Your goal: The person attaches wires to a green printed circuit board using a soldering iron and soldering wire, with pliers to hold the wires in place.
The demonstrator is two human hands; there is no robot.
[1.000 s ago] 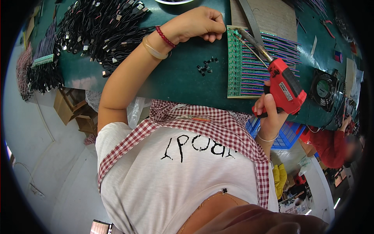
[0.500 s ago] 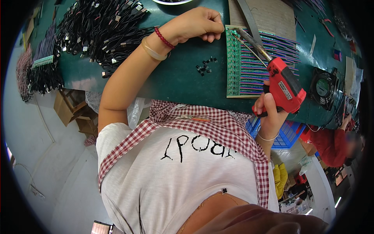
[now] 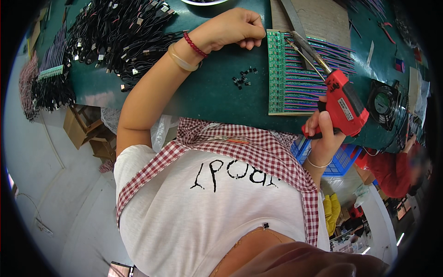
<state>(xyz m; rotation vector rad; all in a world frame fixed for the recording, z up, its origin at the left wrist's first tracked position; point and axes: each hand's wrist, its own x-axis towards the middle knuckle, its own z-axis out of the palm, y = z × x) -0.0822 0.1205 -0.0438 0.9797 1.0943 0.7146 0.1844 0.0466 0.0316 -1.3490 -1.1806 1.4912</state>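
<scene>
My right hand (image 3: pixel 326 135) is wrapped round the handle of a red and black soldering gun (image 3: pixel 344 104). Its metal barrel and thin feed tube point up and left, over the top of a green circuit board panel (image 3: pixel 277 74). Rows of purple and dark wires run from the panel to the right. Beside the panel's top left corner, my left hand (image 3: pixel 243 28) is closed, thumb against curled fingers; whatever is in the pinch is hidden. Several small black components (image 3: pixel 242 79) lie on the table to the left of the panel.
A large heap of black cables (image 3: pixel 120 37) covers the table's far left. A grey metal strip (image 3: pixel 293 18) lies over a wooden board (image 3: pixel 325 21) behind the panel. To the right stands a black fan (image 3: pixel 384 105); a blue crate (image 3: pixel 340 159) sits below the table edge, near a person in red (image 3: pixel 392 173).
My right hand has shifted the soldering gun slightly right and down, so its tip has moved away from the panel's left part. My left hand stays where it was.
</scene>
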